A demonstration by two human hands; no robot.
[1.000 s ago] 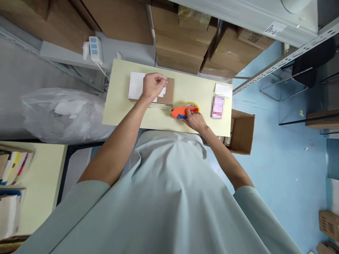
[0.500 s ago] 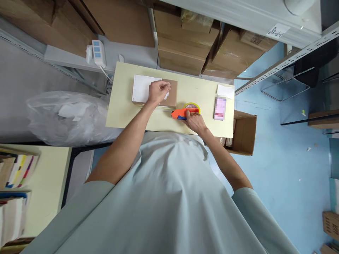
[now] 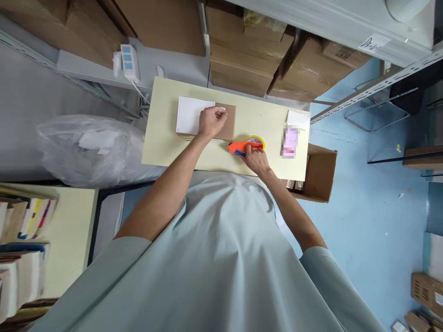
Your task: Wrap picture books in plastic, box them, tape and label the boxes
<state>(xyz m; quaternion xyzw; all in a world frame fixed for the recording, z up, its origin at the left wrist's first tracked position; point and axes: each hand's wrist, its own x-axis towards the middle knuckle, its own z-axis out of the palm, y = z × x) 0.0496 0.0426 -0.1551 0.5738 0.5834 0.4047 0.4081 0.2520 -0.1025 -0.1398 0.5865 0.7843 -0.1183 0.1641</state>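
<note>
A small brown cardboard box (image 3: 229, 121) lies on the pale yellow table (image 3: 162, 138), with a white sheet (image 3: 191, 115) over its left part. My left hand (image 3: 212, 121) is above the box's right part, its fingertips pinched together near a small white edge; what they hold is too small to tell. Just right of the box, my right hand (image 3: 255, 159) is closed on an orange tape dispenser (image 3: 236, 146) with a blue part. The dispenser carries a yellow-rimmed tape roll (image 3: 256, 139).
A pinkish, pixelated item (image 3: 290, 141) and white paper (image 3: 298, 120) lie at the table's right. An open carton (image 3: 323, 175) stands beside that edge. Large cartons (image 3: 242, 76) line the back, below a metal shelf (image 3: 332, 27). Left are a plastic bag (image 3: 86, 147) and a power strip (image 3: 130, 63).
The whole view has shifted slightly, with the table contents a little further right. The dispenser has turned a little in my right hand, showing more blue. My left hand stays pinched over the box.
</note>
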